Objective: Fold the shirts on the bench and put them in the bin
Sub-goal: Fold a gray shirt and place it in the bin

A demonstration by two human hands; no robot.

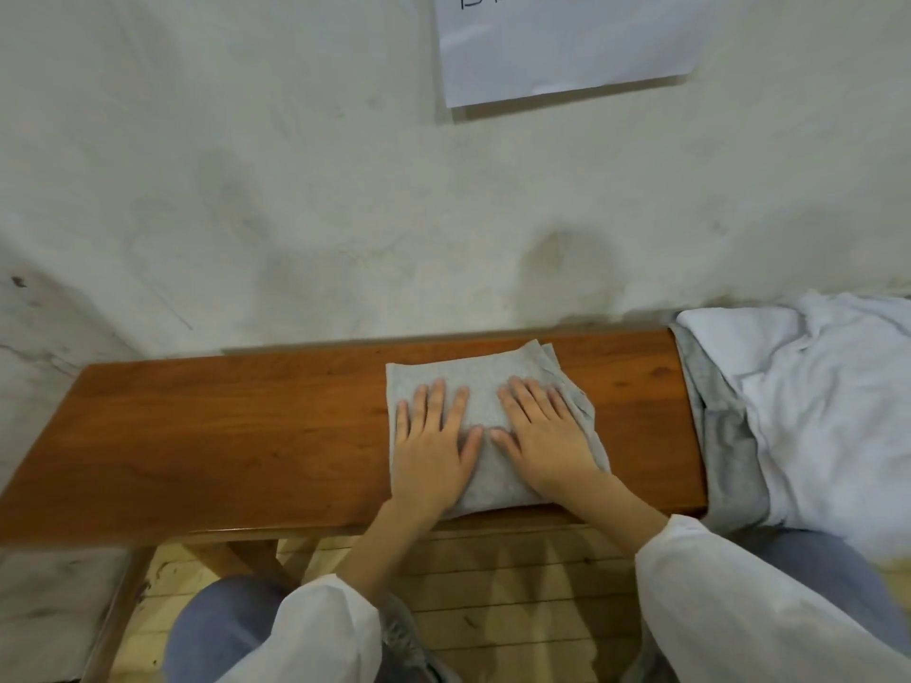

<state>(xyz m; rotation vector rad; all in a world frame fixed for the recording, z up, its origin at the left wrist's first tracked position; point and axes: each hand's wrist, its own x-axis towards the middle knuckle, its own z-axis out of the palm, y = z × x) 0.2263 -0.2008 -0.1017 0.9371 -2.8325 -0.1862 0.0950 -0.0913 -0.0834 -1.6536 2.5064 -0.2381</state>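
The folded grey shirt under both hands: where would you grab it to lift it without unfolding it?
Probably at its left and right edges, one hand from each side, fingers underneath. The folded grey shirt lies flat on the bench, and loose layers stick out on its right, so the right hand should pinch those together.

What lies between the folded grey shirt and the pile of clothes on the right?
Only bare wood of the bench shows there in the head view; the folded grey shirt and the pile of clothes lie apart.

Loose white sleeves [739,608], blue jeans [222,628]
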